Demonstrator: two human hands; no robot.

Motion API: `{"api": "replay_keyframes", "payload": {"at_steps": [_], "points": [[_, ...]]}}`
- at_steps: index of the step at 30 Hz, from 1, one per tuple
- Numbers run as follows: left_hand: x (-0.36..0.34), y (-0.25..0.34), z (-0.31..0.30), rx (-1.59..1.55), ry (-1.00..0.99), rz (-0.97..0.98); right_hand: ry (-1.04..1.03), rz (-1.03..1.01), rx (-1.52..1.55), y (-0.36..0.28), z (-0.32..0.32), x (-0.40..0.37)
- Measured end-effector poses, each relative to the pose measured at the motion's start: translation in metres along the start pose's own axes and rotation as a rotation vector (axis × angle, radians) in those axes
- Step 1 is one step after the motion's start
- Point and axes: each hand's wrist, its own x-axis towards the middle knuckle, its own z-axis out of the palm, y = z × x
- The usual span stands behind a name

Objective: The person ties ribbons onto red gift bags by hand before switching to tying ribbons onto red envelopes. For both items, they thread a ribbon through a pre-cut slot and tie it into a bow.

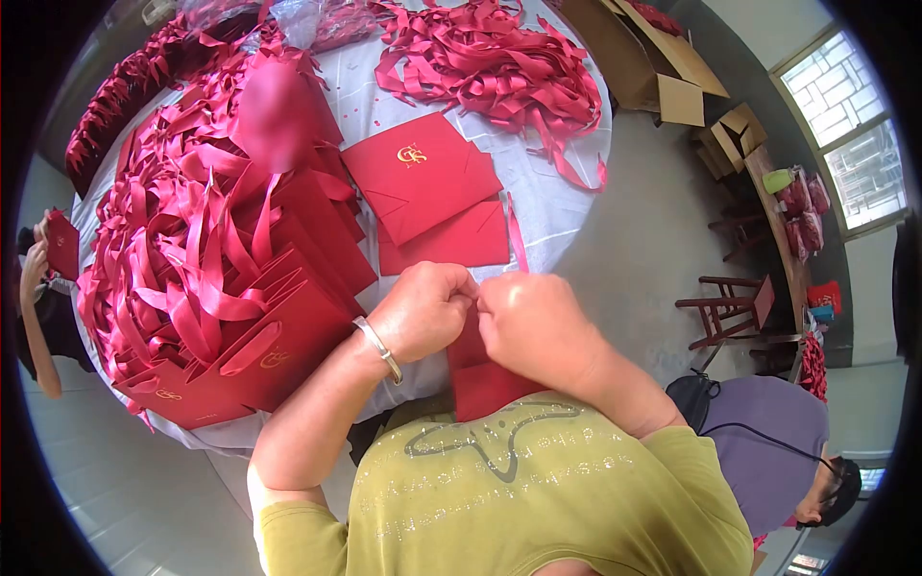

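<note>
My left hand (427,309), with a silver bangle on its wrist, is closed in a pinch at the top of a red paper bag (485,382). Against it, my right hand (530,317) is closed too, and a pink-red ribbon (517,235) sticks up from behind its fingers. The bag hangs below both hands, close to my chest; its top edge is hidden by my fingers. Just beyond my hands lie flat red bags, the upper one (408,178) with a gold logo, the lower one (447,245) partly covered.
On the white-covered round table (360,72), many red bags with ribbon handles (206,278) stand packed at left. A heap of loose ribbons (495,72) lies at the far side. Cardboard boxes (643,62) and a wooden stool (735,309) stand right. People sit at left (48,317) and right (768,442).
</note>
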Motion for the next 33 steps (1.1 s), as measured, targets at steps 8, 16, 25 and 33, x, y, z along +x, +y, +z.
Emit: {"api": "replay_keyframes", "payload": {"at_steps": [8,16,25,33], "points": [[-0.004,0.012,-0.002,-0.139,-0.065,-0.126,-0.244,0.153,0.793,0.027,-0.028,0.005],[-0.010,0.019,0.006,0.071,0.046,0.116,-0.520,0.065,0.832,0.070,-0.026,0.036],[-0.013,0.023,0.008,0.059,0.050,0.118,-1.056,0.296,1.045,0.072,-0.017,0.065],[-0.013,0.023,0.006,0.015,0.004,-0.020,-0.892,0.385,1.166,0.068,0.003,0.053]]}}
